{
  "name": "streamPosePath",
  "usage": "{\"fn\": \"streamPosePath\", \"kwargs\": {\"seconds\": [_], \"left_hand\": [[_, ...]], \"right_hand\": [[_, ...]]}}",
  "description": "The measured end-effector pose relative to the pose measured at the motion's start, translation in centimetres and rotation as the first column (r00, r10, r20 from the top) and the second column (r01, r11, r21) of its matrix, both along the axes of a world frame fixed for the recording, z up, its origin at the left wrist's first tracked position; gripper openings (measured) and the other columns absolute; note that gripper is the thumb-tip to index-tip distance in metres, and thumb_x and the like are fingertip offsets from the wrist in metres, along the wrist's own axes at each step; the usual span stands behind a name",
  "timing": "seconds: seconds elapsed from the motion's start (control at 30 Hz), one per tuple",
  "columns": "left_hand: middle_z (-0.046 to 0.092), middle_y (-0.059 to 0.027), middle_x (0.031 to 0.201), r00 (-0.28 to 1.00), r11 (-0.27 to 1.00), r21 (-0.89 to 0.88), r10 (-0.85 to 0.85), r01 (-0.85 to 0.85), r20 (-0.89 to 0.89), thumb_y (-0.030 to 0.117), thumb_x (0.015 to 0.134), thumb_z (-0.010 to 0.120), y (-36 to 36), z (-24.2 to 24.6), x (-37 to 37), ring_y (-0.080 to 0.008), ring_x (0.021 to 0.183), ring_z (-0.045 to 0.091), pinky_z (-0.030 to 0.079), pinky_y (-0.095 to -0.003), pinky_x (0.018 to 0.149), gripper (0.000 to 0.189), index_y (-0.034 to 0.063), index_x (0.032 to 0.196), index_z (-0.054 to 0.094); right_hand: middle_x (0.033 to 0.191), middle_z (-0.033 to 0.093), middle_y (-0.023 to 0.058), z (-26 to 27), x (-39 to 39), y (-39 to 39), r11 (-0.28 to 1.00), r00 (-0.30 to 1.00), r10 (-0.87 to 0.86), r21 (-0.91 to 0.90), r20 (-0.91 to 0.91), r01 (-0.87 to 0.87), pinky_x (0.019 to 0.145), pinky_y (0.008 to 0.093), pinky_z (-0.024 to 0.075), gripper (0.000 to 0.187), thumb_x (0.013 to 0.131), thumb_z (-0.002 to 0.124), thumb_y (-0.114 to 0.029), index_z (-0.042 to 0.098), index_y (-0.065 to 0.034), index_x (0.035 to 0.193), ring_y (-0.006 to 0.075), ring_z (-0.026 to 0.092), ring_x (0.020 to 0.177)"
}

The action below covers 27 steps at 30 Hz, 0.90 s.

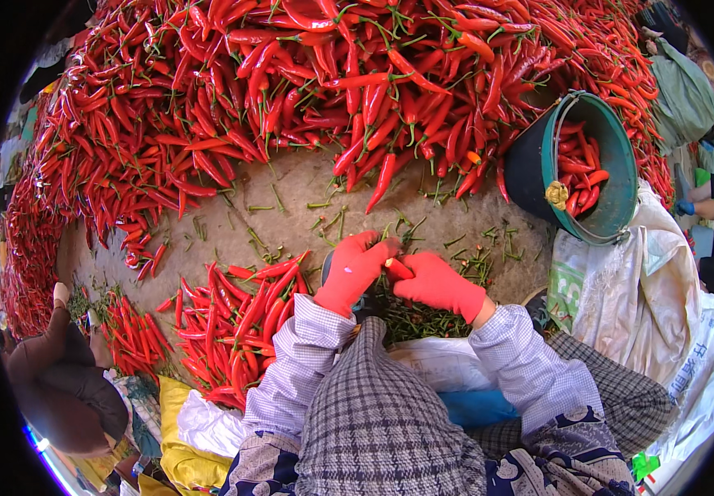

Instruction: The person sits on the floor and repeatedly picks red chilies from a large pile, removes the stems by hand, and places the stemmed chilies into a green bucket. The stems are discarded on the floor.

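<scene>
Both my hands wear orange-red gloves. My right hand grips a short red chili pepper, whose pale, stemless end points toward my left hand. The fingers of the left hand are bent together just beside that end. A bit of green stem shows at their tips, but whether they hold it is unclear. Loose green stems lie thickly below the hands, between my legs. To the left rests a smaller pile of red chili peppers.
A large heap of stemmed red chili peppers curves across the far side. At right, a tilted dark green bucket contains peppers, beside white woven sacks. Another person sits at left near a yellow sack. More people are at far right.
</scene>
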<state>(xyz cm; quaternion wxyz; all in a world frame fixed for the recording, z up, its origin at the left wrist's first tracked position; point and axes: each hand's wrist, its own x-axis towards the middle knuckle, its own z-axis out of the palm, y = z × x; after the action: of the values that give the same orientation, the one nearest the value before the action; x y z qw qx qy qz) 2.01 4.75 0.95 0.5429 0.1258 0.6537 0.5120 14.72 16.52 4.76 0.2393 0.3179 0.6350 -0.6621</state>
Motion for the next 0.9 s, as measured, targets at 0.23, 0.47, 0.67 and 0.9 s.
{"fn": "streamPosePath", "kwargs": {"seconds": [0.23, 0.47, 0.67, 0.9], "left_hand": [[0.054, 0.0005, 0.061, 0.702, 0.944, -0.146, 0.318, -0.295, 0.637, 0.031, 0.088, 0.062, -1.1, 0.2, 0.5, -0.0090, 0.046, 0.047, 0.033, -0.0254, 0.041, 0.028, 0.0029, 0.087, 0.065], [0.052, -0.0058, 0.057, 0.985, 0.979, -0.192, -0.102, 0.075, -0.137, 0.037, 0.087, 0.061, -0.8, 0.9, 1.1, -0.0187, 0.055, 0.055, 0.041, -0.0335, 0.051, 0.034, 0.0034, 0.081, 0.062], [0.062, -0.0180, 0.085, 0.601, 0.927, -0.179, -0.353, 0.331, -0.717, 0.033, 0.081, 0.060, 0.3, 0.4, 2.6, -0.0390, 0.081, 0.061, 0.048, -0.0486, 0.068, 0.028, 0.0049, 0.081, 0.060], [0.062, -0.0179, 0.084, 0.611, 0.873, -0.241, -0.472, 0.423, -0.636, 0.036, 0.082, 0.061, -0.1, 1.0, 1.7, -0.0395, 0.081, 0.061, 0.048, -0.0471, 0.071, 0.031, 0.0051, 0.082, 0.064]], "right_hand": [[0.073, 0.057, 0.0138, 3.3, -0.9, 0.4, 0.934, 0.964, 0.199, 0.331, -0.175, -0.133, 0.062, 0.0362, 0.0461, 0.020, 0.077, 0.063, -0.020, 0.056, -0.0017, 0.083, 0.0272, 0.057, 0.067], [0.073, 0.059, 0.0138, 12.6, 1.6, 8.3, 0.503, 0.978, -0.097, 0.838, -0.186, 0.209, 0.062, 0.0349, 0.0479, 0.028, 0.082, 0.066, -0.025, 0.061, -0.0042, 0.100, 0.0234, 0.063, 0.068], [0.088, 0.066, 0.0051, 16.1, 3.5, 11.8, -0.224, 0.911, -0.045, 0.893, -0.411, 0.391, 0.075, 0.0286, 0.0483, 0.021, 0.084, 0.063, -0.012, 0.065, -0.0038, 0.103, 0.0173, 0.062, 0.081], [0.087, 0.067, 0.0157, 2.7, -5.0, 5.4, 0.610, 0.940, -0.218, 0.715, -0.262, 0.341, 0.073, 0.0350, 0.0490, 0.033, 0.085, 0.063, -0.034, 0.067, -0.0027, 0.095, 0.0287, 0.065, 0.082]]}}
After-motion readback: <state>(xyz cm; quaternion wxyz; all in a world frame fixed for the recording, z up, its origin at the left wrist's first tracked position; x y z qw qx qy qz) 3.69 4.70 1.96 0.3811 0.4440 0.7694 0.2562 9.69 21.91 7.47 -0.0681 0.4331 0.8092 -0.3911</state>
